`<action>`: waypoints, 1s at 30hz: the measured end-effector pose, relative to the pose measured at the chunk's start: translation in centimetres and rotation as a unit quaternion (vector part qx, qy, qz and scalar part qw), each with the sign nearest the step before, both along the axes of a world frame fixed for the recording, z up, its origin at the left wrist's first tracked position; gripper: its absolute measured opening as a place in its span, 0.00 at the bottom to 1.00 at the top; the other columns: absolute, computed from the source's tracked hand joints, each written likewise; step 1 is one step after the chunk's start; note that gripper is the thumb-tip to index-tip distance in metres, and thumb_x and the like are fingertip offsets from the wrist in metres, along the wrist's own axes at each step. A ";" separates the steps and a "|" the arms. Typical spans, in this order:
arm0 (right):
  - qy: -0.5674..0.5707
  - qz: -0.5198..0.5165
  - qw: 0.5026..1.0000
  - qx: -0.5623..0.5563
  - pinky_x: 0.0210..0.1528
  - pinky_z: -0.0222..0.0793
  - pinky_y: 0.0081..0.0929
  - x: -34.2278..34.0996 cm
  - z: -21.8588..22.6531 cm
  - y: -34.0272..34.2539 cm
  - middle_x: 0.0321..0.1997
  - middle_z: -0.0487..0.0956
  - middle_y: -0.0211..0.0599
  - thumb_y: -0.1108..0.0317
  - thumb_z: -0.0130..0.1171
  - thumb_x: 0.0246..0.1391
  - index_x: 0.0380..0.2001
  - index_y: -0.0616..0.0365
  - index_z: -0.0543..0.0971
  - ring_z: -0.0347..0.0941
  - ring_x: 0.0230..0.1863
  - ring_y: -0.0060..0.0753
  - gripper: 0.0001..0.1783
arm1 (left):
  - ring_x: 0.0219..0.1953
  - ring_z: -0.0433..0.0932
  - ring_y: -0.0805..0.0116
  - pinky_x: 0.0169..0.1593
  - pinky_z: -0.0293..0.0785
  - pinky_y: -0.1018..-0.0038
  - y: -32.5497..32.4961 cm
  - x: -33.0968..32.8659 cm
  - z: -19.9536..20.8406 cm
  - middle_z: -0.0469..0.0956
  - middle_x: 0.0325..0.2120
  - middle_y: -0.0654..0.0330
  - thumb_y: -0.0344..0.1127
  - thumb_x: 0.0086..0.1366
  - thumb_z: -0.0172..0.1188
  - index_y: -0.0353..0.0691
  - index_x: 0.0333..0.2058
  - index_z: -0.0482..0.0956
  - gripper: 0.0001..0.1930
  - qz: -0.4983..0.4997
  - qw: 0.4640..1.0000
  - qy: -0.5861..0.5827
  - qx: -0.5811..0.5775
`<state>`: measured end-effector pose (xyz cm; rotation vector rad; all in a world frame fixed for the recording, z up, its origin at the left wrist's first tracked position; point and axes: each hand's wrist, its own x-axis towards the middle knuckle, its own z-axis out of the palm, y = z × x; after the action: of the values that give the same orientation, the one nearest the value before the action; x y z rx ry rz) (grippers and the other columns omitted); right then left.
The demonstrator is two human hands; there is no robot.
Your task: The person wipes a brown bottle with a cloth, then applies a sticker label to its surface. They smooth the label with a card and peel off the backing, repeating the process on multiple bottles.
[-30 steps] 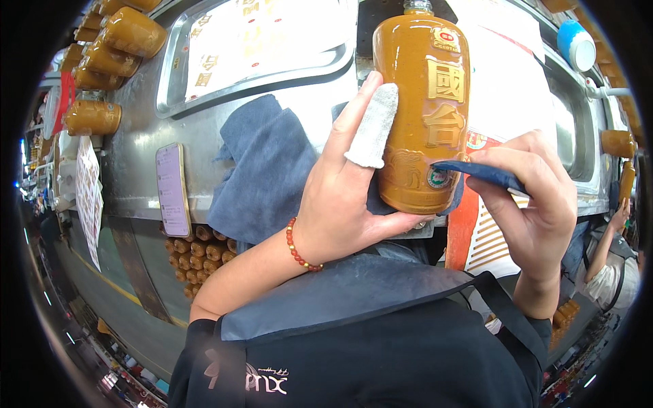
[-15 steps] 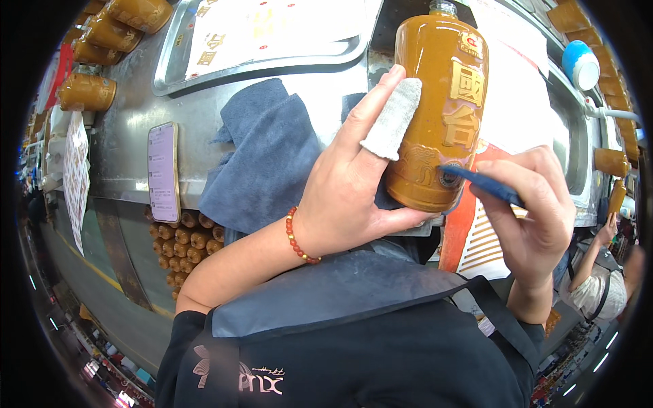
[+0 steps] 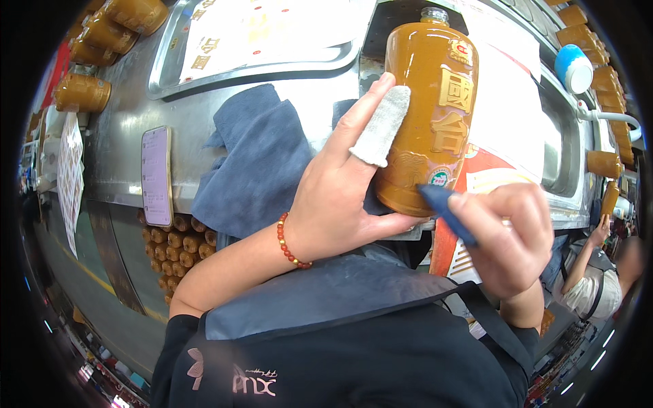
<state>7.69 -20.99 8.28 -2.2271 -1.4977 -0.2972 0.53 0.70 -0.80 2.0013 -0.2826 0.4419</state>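
A brown glazed bottle (image 3: 408, 115) with raised gold characters and a clear glass neck stands tilted in front of me. My left hand (image 3: 340, 177) is closed round its left side and base, thumb under the bottom; a white cloth sleeve (image 3: 384, 129) covers one finger. Low on the bottle's right side is a round green-and-white sticker (image 3: 440, 177). My right hand (image 3: 510, 234) pinches a flat blue wedge-shaped piece (image 3: 450, 214), whose tip touches the bottle just below and left of the sticker. Whether it is stiff or folded cloth, I cannot tell.
Left of the bottle lies a blue cloth (image 3: 255, 156), with a phone (image 3: 157, 173) farther left. A metal tray (image 3: 160, 78) holds printed sheets behind. White papers (image 3: 503, 115) lie to the right, by a sink (image 3: 571, 143). More brown bottles (image 3: 83, 93) stand at both sides; another person (image 3: 590, 289) is at right.
My right hand has moved down and left, turning the blue piece so its tip leaves the sticker. The sticker now shows green and white. The left hand keeps its hold.
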 end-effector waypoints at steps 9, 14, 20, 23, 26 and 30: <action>0.142 -0.148 0.970 0.126 0.30 0.67 0.24 -0.7 -2.0 -0.5 0.29 0.78 0.36 0.81 0.74 0.46 0.41 0.64 0.82 0.73 0.27 0.29 0.17 | 0.74 0.55 0.48 0.73 0.56 0.58 0.1 0.1 0.0 0.52 0.72 0.43 0.42 0.43 0.85 0.32 0.72 0.54 0.62 0.005 0.999 0.007 0.033; 0.321 -0.226 0.886 0.248 0.35 0.70 0.20 -3.6 -4.8 0.0 0.32 0.79 0.31 0.73 0.75 0.51 0.41 0.64 0.80 0.74 0.31 0.22 0.16 | 0.73 0.57 0.49 0.72 0.59 0.59 0.0 0.2 0.1 0.52 0.72 0.44 0.40 0.42 0.84 0.32 0.72 0.53 0.62 -0.005 1.000 0.025 0.018; 0.440 -0.365 0.796 0.200 0.33 0.70 0.20 -4.0 -7.2 -2.7 0.30 0.79 0.32 0.73 0.68 0.56 0.38 0.64 0.78 0.73 0.31 0.18 0.10 | 0.72 0.61 0.55 0.70 0.65 0.61 0.5 0.2 -0.2 0.50 0.73 0.50 0.36 0.42 0.85 0.34 0.73 0.48 0.65 -0.027 0.998 0.052 -0.008; 0.426 -0.331 0.799 0.264 0.35 0.70 0.19 -5.2 -6.4 -2.4 0.31 0.79 0.30 0.73 0.69 0.56 0.40 0.63 0.79 0.73 0.32 0.17 0.11 | 0.72 0.61 0.56 0.71 0.65 0.60 0.5 0.3 -0.6 0.50 0.73 0.51 0.35 0.42 0.85 0.35 0.74 0.47 0.66 -0.032 0.999 0.039 -0.011; 0.367 -0.245 0.863 0.248 0.37 0.70 0.17 -5.2 -5.4 -0.5 0.33 0.80 0.28 0.74 0.70 0.55 0.42 0.63 0.79 0.73 0.32 0.17 0.13 | 0.72 0.60 0.55 0.71 0.64 0.59 0.4 0.2 -1.1 0.50 0.73 0.50 0.35 0.42 0.85 0.35 0.74 0.48 0.65 -0.037 0.998 0.041 -0.037; 0.437 -0.378 0.785 0.226 0.36 0.69 0.18 -4.0 -7.5 -2.6 0.31 0.78 0.27 0.74 0.68 0.57 0.39 0.64 0.79 0.71 0.32 0.16 0.09 | 0.73 0.56 0.48 0.73 0.57 0.59 0.2 0.3 -1.2 0.49 0.73 0.45 0.38 0.45 0.82 0.33 0.72 0.53 0.60 -0.037 0.996 0.034 -0.079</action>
<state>3.68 -23.57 0.80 -1.9733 -0.0023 0.1483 0.78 0.94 -1.98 1.8407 -0.2710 0.3381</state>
